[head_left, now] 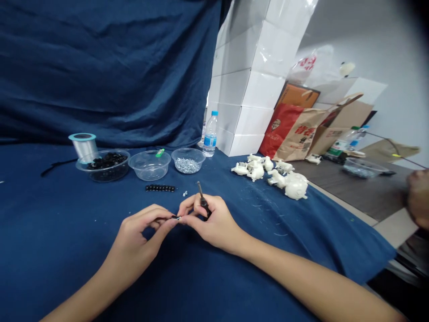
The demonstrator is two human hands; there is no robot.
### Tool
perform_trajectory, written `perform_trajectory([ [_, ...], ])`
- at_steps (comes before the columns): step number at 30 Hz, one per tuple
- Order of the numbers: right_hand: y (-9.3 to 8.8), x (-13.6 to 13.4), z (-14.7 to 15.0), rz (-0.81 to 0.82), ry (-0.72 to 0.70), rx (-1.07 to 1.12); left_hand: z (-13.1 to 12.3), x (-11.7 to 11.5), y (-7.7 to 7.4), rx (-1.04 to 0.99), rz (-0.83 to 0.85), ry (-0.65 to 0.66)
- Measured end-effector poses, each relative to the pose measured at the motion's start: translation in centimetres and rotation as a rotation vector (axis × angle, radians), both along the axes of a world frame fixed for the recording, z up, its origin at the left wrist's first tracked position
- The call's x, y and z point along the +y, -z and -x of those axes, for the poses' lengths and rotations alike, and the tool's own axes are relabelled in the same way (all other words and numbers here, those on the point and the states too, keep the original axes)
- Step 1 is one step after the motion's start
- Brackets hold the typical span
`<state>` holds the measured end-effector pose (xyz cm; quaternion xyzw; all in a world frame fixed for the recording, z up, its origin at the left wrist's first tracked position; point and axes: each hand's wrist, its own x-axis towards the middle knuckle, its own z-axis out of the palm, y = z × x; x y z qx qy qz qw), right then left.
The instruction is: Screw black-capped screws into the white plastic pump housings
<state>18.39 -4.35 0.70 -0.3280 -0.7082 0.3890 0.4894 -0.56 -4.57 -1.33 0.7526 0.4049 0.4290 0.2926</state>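
Observation:
My left hand (144, 232) pinches a small black part (174, 217) between thumb and fingertips. Against it, the fingertips of my right hand (211, 221) press a tiny silver screw (178, 218). The same right hand keeps a small screwdriver (205, 207) tucked in its fingers, dark handle down and metal shaft pointing up. Just beyond the hands lie a row of several black parts (160, 188) and a few loose screws (185, 193). Fingers partly hide the held part, so its exact shape does not show.
Behind stand a bowl of black parts (103, 176), a clear bowl (147, 174) with a green item, a bowl of screws (188, 166), a spool (85, 150) and a water bottle (210, 136). Cream figures (296, 185) lie right. Another person's hand (418, 197) is at the right edge.

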Motion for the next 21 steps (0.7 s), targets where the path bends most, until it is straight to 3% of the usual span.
perform_trajectory([
  [6,-0.3,-0.1,0.0,0.017,-0.011,0.012,0.3,0.0,-0.7,0.067,0.169,-0.001],
  [14,-0.1,0.3,-0.2,0.072,0.027,0.052,1.1,1.3,1.2,0.418,-0.18,-0.026],
  [18,-0.2,0.6,0.0,0.2,0.017,0.128,0.7,0.9,0.6,0.282,-0.292,-0.053],
  [21,-0.1,0.6,0.3,0.402,-0.06,0.269,0.4,0.2,-0.2,0.164,-0.39,-0.038],
])
